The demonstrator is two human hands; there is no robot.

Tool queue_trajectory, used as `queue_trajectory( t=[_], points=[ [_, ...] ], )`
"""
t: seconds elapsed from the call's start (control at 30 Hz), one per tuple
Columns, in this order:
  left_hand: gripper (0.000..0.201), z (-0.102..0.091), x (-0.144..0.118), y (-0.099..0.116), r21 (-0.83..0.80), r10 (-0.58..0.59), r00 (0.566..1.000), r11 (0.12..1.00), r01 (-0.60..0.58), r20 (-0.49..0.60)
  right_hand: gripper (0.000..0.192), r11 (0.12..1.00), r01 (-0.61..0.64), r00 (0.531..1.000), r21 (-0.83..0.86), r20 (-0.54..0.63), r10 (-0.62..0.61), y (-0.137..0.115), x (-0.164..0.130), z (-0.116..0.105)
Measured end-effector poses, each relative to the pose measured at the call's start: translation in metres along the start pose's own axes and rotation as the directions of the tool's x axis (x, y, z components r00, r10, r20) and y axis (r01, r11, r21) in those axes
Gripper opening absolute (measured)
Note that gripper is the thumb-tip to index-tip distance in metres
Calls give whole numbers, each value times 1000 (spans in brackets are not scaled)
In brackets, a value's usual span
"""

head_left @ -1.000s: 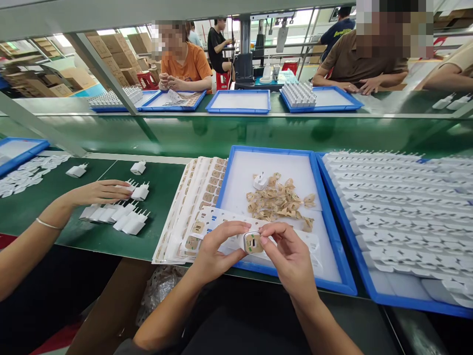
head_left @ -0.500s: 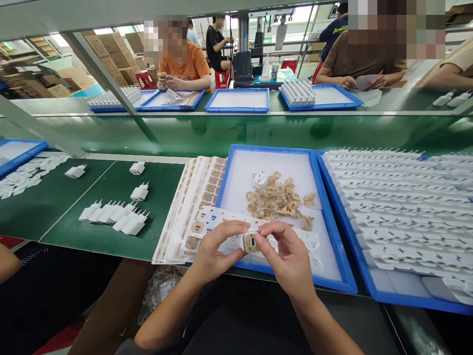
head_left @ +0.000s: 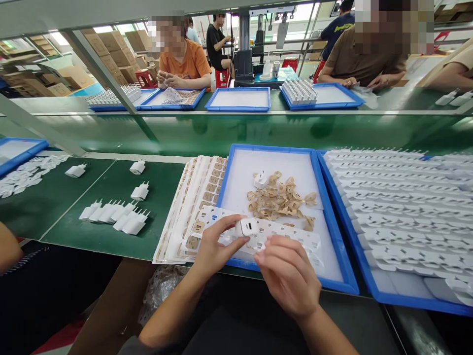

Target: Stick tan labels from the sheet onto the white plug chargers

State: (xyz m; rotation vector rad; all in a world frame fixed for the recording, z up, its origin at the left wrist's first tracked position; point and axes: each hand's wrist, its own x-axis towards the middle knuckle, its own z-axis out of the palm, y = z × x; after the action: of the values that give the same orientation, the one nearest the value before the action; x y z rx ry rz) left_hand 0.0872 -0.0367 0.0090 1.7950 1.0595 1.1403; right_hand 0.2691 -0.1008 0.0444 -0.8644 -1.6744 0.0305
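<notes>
Between the thumb and fingers of my left hand (head_left: 218, 244) is a white plug charger (head_left: 247, 227), its face with a dark port slot turned toward me. My right hand (head_left: 288, 271) is closed just to the right and below, apart from the charger, fingers curled in. What it pinches, if anything, is hidden. Under my hands a punched white sticker sheet (head_left: 288, 234) lies across the blue-rimmed tray (head_left: 334, 246). Crumpled tan paper pieces (head_left: 279, 197) are heaped in that tray, beside another white charger (head_left: 260, 179).
A stack of sticker sheets (head_left: 173, 212) lies left of the tray. Several white chargers (head_left: 113, 213) sit on the green table (head_left: 74, 229). At right, a second tray (head_left: 364, 266) holds rows of chargers. A metal post (head_left: 105, 74) slants at left; people sit across the line.
The charger's face was tan and is now white. My right hand has come away from it, down and to the right, its fingers curling in. My left hand still holds the charger.
</notes>
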Motion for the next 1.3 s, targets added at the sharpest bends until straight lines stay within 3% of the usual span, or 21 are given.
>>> queue_trajectory(
  t=[0.07,0.13,0.23,0.3,0.4,0.77,1.3],
  points=[
    [38,-2,1,-4,-35,-45,999,998,44,-21,36,996,-55,998,75,-15,56,0,0,-6],
    [39,-4,1,-6,-48,-35,999,998,35,-13,28,945,-257,963,200,-27,268,3,1,-6],
    [40,-5,-2,-2,-38,42,999,998,-41,23,10,726,-573,800,379,65,597,12,6,0],
    [41,-4,-3,2,-30,85,996,996,-83,41,5,592,-667,709,453,142,691,16,9,6],
    [42,-3,-2,6,-10,111,991,994,-110,71,8,511,-707,660,488,197,725,18,11,9],
    [42,-7,-3,9,10,85,989,996,-87,122,8,507,-719,658,475,229,717,16,14,5],
    [42,-9,-3,11,1,132,985,991,-133,112,9,530,-723,663,442,231,712,17,15,7]
  ],
)
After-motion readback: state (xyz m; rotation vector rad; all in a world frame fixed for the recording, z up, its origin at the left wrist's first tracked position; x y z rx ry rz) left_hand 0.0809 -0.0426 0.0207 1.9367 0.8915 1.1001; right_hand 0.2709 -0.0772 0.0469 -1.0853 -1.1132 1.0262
